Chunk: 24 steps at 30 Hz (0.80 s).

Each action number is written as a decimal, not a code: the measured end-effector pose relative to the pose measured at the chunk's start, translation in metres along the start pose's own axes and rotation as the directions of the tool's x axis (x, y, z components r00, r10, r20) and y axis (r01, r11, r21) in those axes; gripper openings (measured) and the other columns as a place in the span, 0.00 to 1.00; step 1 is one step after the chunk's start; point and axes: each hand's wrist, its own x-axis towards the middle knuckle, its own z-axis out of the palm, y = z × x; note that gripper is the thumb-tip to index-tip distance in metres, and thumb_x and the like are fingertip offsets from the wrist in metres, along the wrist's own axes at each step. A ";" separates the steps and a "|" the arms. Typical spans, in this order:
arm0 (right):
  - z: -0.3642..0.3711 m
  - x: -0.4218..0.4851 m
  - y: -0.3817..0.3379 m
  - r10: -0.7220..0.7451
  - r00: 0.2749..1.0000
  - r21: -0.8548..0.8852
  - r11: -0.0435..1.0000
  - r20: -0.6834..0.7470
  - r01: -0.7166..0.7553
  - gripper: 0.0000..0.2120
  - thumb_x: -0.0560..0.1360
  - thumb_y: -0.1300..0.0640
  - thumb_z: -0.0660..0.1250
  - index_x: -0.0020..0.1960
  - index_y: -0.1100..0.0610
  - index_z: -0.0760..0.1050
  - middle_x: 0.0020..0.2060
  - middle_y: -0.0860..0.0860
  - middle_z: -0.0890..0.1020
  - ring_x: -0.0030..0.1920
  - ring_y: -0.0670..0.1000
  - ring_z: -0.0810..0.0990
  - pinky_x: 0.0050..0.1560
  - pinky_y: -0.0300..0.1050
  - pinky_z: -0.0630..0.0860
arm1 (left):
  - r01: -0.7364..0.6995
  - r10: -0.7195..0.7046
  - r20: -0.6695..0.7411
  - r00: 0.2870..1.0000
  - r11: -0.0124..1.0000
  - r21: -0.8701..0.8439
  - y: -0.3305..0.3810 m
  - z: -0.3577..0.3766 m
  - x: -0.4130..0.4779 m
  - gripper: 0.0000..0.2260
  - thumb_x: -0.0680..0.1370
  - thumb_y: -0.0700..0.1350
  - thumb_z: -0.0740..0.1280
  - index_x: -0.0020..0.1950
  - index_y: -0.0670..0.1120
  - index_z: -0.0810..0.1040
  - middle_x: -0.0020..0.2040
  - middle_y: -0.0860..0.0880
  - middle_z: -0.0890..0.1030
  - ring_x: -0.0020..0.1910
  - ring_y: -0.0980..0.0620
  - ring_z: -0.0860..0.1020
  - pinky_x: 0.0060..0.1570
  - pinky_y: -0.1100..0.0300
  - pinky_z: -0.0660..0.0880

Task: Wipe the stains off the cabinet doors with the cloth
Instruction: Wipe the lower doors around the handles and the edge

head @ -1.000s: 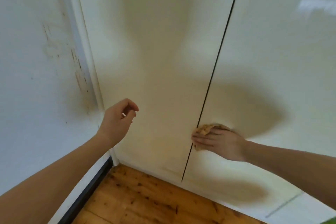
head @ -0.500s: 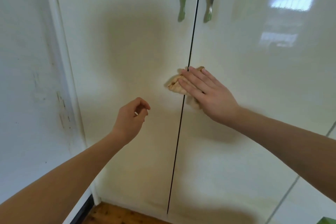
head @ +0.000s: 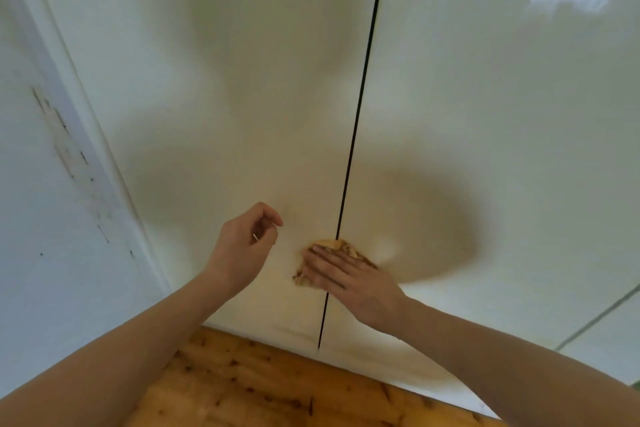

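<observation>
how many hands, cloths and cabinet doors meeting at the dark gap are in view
hands: 2, left hand and right hand
cloth: 1
doors: 2, left cabinet door and right cabinet door
total: 5

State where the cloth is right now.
In the head view, the cloth lies low, under the right hand, pressed across the gap between the two cabinet doors.

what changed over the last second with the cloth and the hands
The right hand, fingers flat on the tan cloth, swept it up the seam toward the handles, then back down near the bottom edge of the cabinet doors. The left hand stayed loosely curled and empty in front of the left door.
</observation>
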 end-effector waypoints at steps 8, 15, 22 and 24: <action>0.055 -0.016 -0.017 -0.097 0.900 0.301 0.953 0.425 -0.039 0.34 0.82 0.69 0.52 0.82 0.55 0.38 0.82 0.49 0.39 0.79 0.48 0.38 0.81 0.52 0.43 | 0.071 -0.078 0.097 0.992 0.995 0.073 -0.034 0.019 -0.015 0.11 0.79 0.36 0.65 0.46 0.52 0.78 0.38 0.50 0.80 0.36 0.51 0.76 0.40 0.56 0.76; -0.005 0.002 -0.013 -0.292 0.948 0.125 0.953 0.126 0.277 0.25 0.81 0.62 0.59 0.78 0.59 0.68 0.79 0.53 0.66 0.80 0.54 0.62 0.81 0.50 0.54 | -0.069 0.030 0.246 0.969 0.986 0.150 -0.002 0.023 -0.004 0.08 0.79 0.39 0.68 0.51 0.52 0.81 0.47 0.56 0.83 0.49 0.57 0.79 0.47 0.64 0.76; -0.128 0.047 0.023 -0.331 0.932 -0.104 0.943 -0.152 0.318 0.23 0.83 0.61 0.60 0.78 0.57 0.67 0.79 0.52 0.66 0.81 0.58 0.59 0.79 0.60 0.57 | -0.051 0.050 0.228 0.972 0.999 -0.001 0.069 -0.040 0.026 0.10 0.80 0.38 0.68 0.48 0.52 0.85 0.45 0.52 0.85 0.45 0.54 0.82 0.47 0.60 0.77; -0.159 0.057 0.036 -0.346 0.915 -0.140 0.936 -0.206 0.323 0.19 0.84 0.60 0.61 0.74 0.54 0.73 0.78 0.50 0.69 0.80 0.58 0.62 0.77 0.61 0.61 | -0.026 0.055 0.323 0.945 0.995 -0.093 0.097 -0.056 0.035 0.10 0.80 0.39 0.68 0.49 0.51 0.86 0.46 0.49 0.85 0.46 0.54 0.81 0.47 0.60 0.76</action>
